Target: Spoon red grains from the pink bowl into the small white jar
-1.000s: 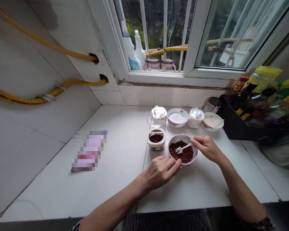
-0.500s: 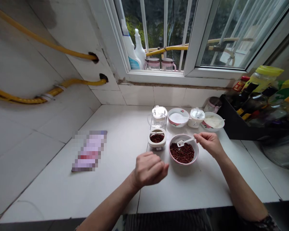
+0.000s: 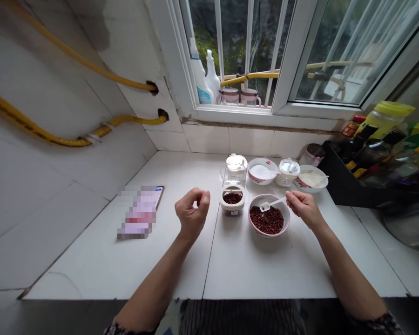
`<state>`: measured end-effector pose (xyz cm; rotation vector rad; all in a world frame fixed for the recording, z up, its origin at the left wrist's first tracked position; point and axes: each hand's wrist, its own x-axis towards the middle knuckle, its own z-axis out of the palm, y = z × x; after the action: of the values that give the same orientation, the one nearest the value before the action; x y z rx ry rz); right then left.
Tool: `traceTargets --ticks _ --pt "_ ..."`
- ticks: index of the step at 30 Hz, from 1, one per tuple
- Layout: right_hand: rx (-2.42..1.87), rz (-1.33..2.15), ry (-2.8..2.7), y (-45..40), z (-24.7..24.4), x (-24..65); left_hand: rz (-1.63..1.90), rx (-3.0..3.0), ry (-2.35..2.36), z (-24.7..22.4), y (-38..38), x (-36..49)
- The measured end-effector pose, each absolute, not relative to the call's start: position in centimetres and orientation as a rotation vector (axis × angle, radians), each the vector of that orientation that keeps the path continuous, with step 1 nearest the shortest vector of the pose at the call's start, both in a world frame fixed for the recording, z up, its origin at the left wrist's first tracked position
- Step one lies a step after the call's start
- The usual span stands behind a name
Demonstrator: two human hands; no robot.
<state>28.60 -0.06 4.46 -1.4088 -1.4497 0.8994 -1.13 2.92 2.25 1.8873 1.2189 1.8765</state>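
My right hand (image 3: 304,208) pinches the handle end of a small white spoon (image 3: 266,206). The spoon's scoop is over a white bowl (image 3: 287,227) with a pink rim, which holds dark red dried grains (image 3: 268,221) resembling Sichuan peppercorns. Left of the bowl, a seasoning jar (image 3: 233,210) with a cream rim stands uncovered, similar grains inside. My left hand (image 3: 192,211) is raised over the counter left of that jar, touching neither. Its fingers are curled, thumb against forefinger; whatever may be between them is hidden.
Behind stand a clear lidded jar (image 3: 236,173), a bowl of white powder (image 3: 262,178), another lidded jar (image 3: 288,177) and a bowl of pale powder (image 3: 310,186). A phone (image 3: 143,211), partly pixelated, lies left. A black box (image 3: 356,186) of bottles stands right.
My left hand has moved left and away from me, turning from knuckles-up to thumb-side showing. My right hand keeps the spoon over the bowl. The view has shifted slightly.
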Motion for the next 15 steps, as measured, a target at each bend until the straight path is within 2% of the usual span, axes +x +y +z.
traceTargets --ticks 3,6,8,15 --pt "-1.41 0.881 -1.457 -0.1 4.6 28.6 1.677 1.908 1.197 1.7 3.2 -2.0" --pt "-1.412 0.867 -1.448 -0.2 4.6 28.6 1.164 1.984 1.133 0.1 3.2 -2.7" --pt "-1.414 0.862 -1.426 -0.1 4.6 28.5 0.994 2.003 1.141 -1.4 3.3 -2.8" --pt "-1.354 0.9 -1.316 0.5 4.5 27.4 1.008 2.141 1.15 -3.6 4.8 -1.8"
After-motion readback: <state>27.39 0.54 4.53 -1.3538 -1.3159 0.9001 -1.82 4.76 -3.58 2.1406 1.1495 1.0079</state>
